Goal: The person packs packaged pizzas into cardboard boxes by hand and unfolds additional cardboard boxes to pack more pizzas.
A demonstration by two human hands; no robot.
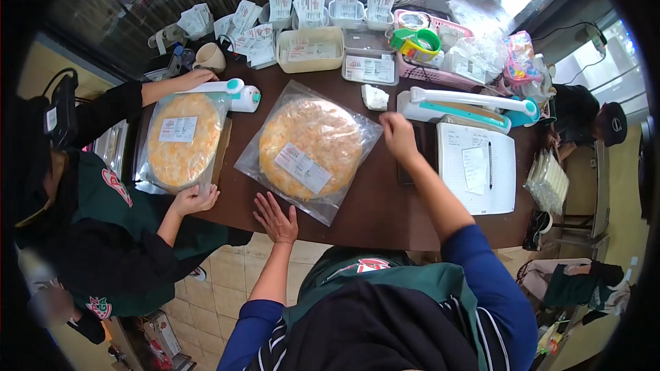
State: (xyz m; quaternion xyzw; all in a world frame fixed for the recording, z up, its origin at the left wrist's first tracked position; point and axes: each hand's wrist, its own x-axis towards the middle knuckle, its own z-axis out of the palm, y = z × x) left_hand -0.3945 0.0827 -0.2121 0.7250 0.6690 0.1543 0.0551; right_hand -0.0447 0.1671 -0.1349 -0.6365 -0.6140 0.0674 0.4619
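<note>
A round, flat, orange-and-white food in a clear plastic bag (pixel 330 130) lies on the brown table (pixel 385 213), with a printed label (pixel 302 167) on it. Flat near the table's front edge rests my left hand (pixel 276 220), fingers spread, beside the bag's lower left edge and holding nothing. My right hand (pixel 399 136) is at the bag's right corner with its fingers curled; whether they pinch the plastic is too small to tell. Right of it stands a white-and-teal sealer (pixel 460 106).
On the left, a co-worker's hands (pixel 195 199) handle another bagged round (pixel 180 144) by a second sealer (pixel 240 95). Label stacks (pixel 309 10) and a cream tub (pixel 309 62) line the back. A notebook (pixel 498 172) with a pen lies right; another person (pixel 581 113) is beyond.
</note>
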